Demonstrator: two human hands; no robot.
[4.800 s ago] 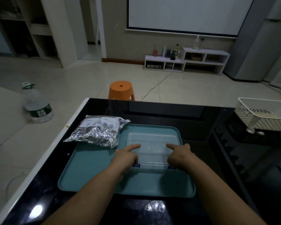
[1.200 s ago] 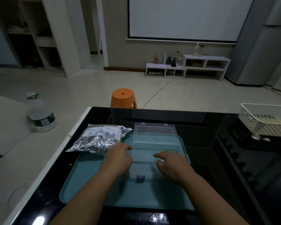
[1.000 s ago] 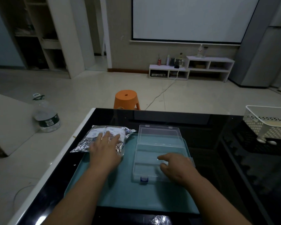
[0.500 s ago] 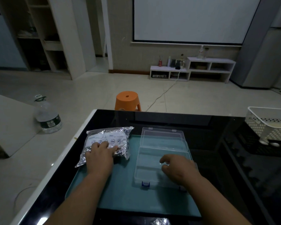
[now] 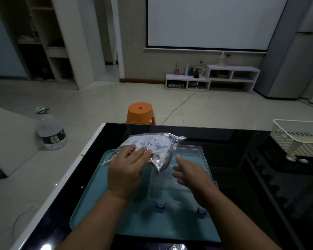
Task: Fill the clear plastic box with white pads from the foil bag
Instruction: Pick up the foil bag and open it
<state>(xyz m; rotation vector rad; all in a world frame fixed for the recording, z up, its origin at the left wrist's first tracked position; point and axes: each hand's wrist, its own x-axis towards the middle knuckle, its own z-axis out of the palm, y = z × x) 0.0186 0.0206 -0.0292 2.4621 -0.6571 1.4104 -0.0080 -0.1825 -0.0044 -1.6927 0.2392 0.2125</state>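
Left hand: the left hand (image 5: 126, 170) has the foil bag (image 5: 150, 148). Fingers are laid across its top face and the thumb is out of sight beneath, so I read this as a grip rather than a rest.
Right hand: the right hand (image 5: 190, 174) is spread loose and holds nothing. Its fingers point toward the bag's near corner, just beside it but not touching as far as I can see.
Foil bag: it is up off the tray and tilted, with its lower corner hanging over the left side of the box. Whether its mouth is torn or sealed I cannot tell (too crinkled, too dim).
Clear plastic box: the clear plastic box (image 5: 170, 188) sits on the right half of the teal tray (image 5: 98, 204). Its lid (image 5: 190, 152) is already thrown back flat behind it, and the blue latches (image 5: 160, 205) face the person.
Done so far: the box is open and the bag is in hand, and that's the lot.
Left to do: everything that counts! No white pads show in the box or anywhere else, so the bag has to be opened and emptied pad by pad, or tipped in.
Next call: my guess is that the free right hand goes for the bag's edge to open it.
Table: the glossy black table (image 5: 242, 177) carries the tray, with a white perforated basket (image 5: 296, 139) well apart at the far right.
Beyond: an orange stool (image 5: 140, 112) stands past the table's far edge, and a big water bottle (image 5: 51, 130) is on the floor to the left.
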